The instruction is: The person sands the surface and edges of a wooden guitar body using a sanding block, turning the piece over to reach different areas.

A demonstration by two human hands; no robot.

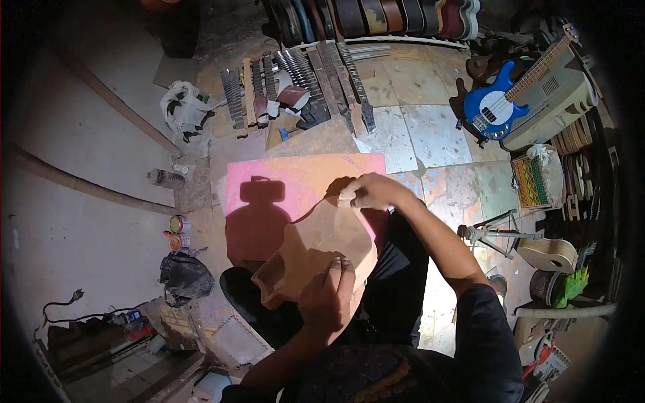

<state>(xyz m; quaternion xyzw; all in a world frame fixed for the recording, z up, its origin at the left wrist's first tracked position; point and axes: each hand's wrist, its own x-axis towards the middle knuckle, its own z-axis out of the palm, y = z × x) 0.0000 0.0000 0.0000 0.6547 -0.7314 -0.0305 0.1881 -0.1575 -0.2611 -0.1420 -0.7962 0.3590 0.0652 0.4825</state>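
Edge work looks to be the step in hand: the guitar body (319,232), bare wood and tilted over the person's lap, seems to be having its rim rubbed smooth at the far right corner. There the right hand (371,191) is closed, thumb and fingers pinching a pale piece (347,195) against the guitar body's edge; it may be folded abrasive, but it is too small to tell. Across the near part of the guitar body lies the left hand (327,295), fingers bent and their tips on its face, apparently steadying it; whether the thumb clamps from below cannot be told. Beyond the guitar body and partly beneath it is a pink and orange board (366,166). The next move probably calls for an even stroke following the corner's curve, with the left hand's pressure firm enough that the guitar body does not swing.
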